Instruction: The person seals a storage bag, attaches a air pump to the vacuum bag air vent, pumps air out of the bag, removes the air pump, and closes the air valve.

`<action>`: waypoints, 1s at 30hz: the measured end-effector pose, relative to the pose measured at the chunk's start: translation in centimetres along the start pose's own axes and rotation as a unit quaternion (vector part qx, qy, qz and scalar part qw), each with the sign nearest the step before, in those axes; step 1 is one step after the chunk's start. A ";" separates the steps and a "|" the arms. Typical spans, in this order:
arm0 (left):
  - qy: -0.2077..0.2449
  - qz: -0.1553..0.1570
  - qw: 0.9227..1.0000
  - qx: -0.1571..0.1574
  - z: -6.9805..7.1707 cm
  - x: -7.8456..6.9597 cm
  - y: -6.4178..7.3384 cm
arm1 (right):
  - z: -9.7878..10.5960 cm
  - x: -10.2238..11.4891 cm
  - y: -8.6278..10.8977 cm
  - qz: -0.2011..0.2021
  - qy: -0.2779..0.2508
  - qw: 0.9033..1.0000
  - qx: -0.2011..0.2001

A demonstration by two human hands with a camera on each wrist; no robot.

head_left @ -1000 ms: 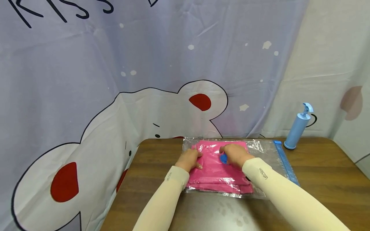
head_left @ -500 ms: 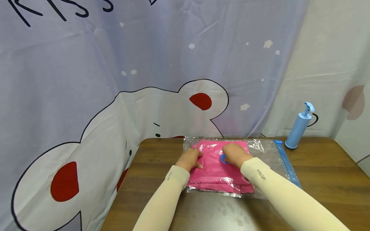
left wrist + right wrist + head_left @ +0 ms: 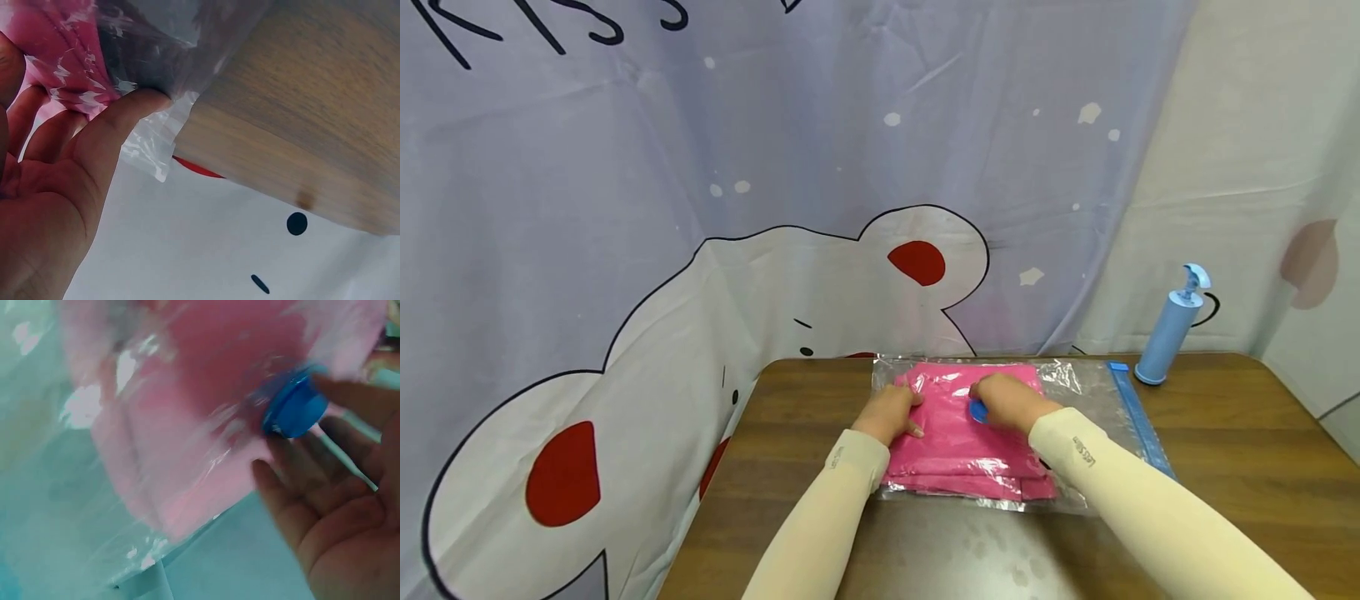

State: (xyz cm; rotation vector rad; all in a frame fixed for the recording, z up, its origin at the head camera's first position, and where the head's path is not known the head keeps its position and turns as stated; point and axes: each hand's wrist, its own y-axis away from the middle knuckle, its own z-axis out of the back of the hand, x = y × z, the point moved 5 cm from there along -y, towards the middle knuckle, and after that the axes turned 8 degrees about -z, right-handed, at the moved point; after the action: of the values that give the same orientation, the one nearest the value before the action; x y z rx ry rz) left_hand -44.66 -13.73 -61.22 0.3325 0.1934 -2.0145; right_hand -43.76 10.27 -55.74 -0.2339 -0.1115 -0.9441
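A clear plastic vacuum storage bag (image 3: 1078,383) lies on the table with folded pink cloth (image 3: 951,450) inside. Its round blue valve cap (image 3: 297,406) stands up from the upper face. My right hand (image 3: 1011,400) is over the middle of the bag, thumb and fingers around the cap, pinching it; the head view shows only the cap's left part. On the bag's left side rests my left hand (image 3: 887,412), fingers spread over the plastic and cloth. In the left wrist view one finger (image 3: 125,115) lies along the bag's clear margin.
A light blue hand pump (image 3: 1168,337) with a black hose stands at the table's back right, beyond the bag's blue zip strip (image 3: 1142,421). The wooden table (image 3: 1247,442) ends at a printed curtain (image 3: 820,283) behind and to the left.
My right hand has turned to and fro at the blue valve cap, more of which shows than half a second ago. My left hand has stayed in place on the bag.
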 end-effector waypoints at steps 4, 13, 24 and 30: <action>-0.002 0.004 1.000 0.002 -0.1 0.0 -0.1 | -0.7 -1.3 -0.3 -0.086 0.001 0.996 0.001; -0.008 0.000 1.000 -0.001 0.8 -1.1 0.5 | -3.9 -3.3 -1.3 -0.079 0.017 0.996 -0.021; -0.038 -0.023 0.999 -0.005 -0.4 0.4 -0.3 | 4.9 4.6 2.5 -0.013 -0.016 1.000 0.005; -0.036 -0.012 0.999 0.002 -0.2 0.3 0.0 | 5.9 5.1 2.6 -0.064 -0.004 0.997 0.039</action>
State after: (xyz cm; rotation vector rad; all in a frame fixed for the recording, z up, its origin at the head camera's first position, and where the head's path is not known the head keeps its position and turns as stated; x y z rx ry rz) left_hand -44.78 -13.87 -61.47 0.2613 0.1501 -2.0462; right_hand -38.60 9.17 -49.44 -0.1603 -0.1719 -1.0638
